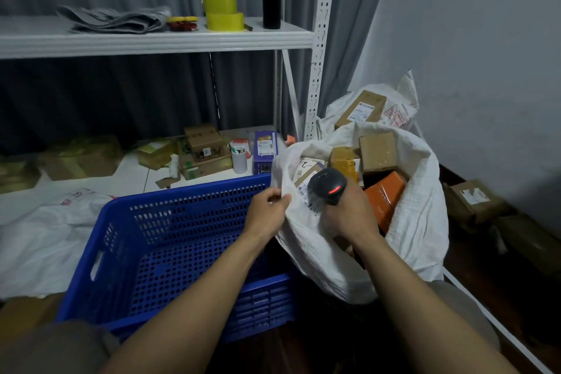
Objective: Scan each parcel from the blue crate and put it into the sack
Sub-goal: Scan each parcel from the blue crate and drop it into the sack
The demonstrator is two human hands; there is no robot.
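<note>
Sack (425,215), one (left hand (267,206) pinching), one scanner (328,185)

Parcel-packing storeroom: white metal shelving (318,39), tape rolls (224,17), labelled cartons (203,149), stuffed sack (422,215).

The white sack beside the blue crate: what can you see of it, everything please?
The sack looks like white woven plastic, crumpled and slumped, standing open-mouthed to the right of the blue crate. Inside lie parcels, one an orange box. The left hand pinches its near rim; the right hand holds a scanner over the mouth.
</note>
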